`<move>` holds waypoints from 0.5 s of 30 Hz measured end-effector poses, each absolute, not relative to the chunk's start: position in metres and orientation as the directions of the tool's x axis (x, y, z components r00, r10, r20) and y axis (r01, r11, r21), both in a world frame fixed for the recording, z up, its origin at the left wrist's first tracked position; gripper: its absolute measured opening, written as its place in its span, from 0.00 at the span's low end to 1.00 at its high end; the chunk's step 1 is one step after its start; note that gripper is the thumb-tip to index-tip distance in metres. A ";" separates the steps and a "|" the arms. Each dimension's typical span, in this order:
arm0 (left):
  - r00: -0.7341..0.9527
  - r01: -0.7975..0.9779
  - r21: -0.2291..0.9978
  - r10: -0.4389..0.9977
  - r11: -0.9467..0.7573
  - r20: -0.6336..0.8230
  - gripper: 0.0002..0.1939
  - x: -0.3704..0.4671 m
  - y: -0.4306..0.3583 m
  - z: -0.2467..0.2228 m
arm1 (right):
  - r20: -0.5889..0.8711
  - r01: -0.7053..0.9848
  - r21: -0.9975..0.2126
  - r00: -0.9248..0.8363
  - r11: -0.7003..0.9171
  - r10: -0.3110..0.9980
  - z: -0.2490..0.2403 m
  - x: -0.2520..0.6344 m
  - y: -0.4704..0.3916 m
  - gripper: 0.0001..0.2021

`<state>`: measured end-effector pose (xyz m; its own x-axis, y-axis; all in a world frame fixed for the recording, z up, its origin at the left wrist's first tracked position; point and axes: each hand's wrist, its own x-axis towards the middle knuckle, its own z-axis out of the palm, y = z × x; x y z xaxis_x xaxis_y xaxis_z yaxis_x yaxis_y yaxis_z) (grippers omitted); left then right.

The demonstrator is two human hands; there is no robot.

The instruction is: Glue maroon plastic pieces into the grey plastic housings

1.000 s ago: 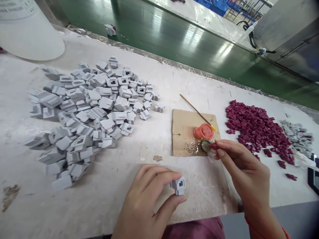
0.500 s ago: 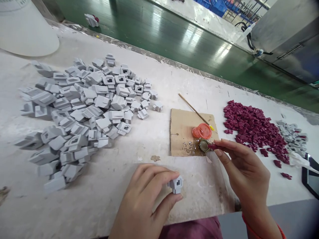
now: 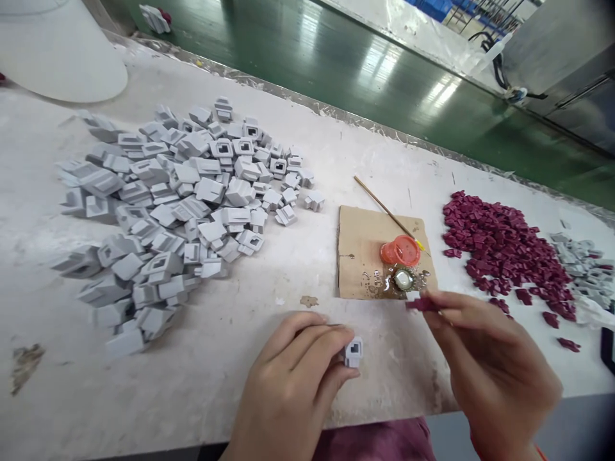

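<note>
My left hand (image 3: 293, 371) pinches a small grey plastic part (image 3: 354, 351) with a square hole facing right, near the table's front edge. Between the thumb and fingers of my right hand (image 3: 494, 352) is a small maroon plastic piece (image 3: 419, 304), its tip pointing left. Just beyond that tip, a bottle cap (image 3: 403, 278) of clear liquid lies on a cardboard square (image 3: 353, 275) wet with spilled drops. Behind the cap stands a red-orange cup (image 3: 400, 250). A thin stick (image 3: 384, 206) with a yellow tip rests across the cardboard's far edge.
A large heap of grey parts (image 3: 192, 192) spreads over the left of the white table. Maroon pieces (image 3: 504, 246) are piled at right, beside more grey parts (image 3: 586, 269). A green conveyor belt (image 3: 327, 70) runs behind; a white lampshade-like cone (image 3: 62, 57) stands at back left.
My right hand has drawn the maroon piece back from the bottle cap, toward me and slightly right. The left hand keeps its pinch on the grey part. The whole view has shifted slightly.
</note>
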<state>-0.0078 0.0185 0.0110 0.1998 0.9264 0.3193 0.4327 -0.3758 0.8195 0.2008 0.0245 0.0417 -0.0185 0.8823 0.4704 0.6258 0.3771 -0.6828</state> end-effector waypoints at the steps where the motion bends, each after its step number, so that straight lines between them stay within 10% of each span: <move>1: 0.198 0.435 0.818 0.927 -0.375 0.320 0.06 -0.008 0.019 0.011 | 0.442 0.577 -0.725 -0.030 0.377 0.896 0.043 0.196 0.019 0.15; 15: 0.198 0.416 0.828 0.926 -0.376 0.321 0.06 -0.006 0.016 0.010 | 0.368 0.507 -0.729 -0.279 0.461 0.887 0.039 0.173 0.007 0.14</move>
<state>-0.0057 0.0157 0.0102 0.1979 0.9263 0.3206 0.4161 -0.3755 0.8282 0.1733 0.0070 0.0389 -0.2786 0.8872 0.3677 0.5067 0.4610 -0.7285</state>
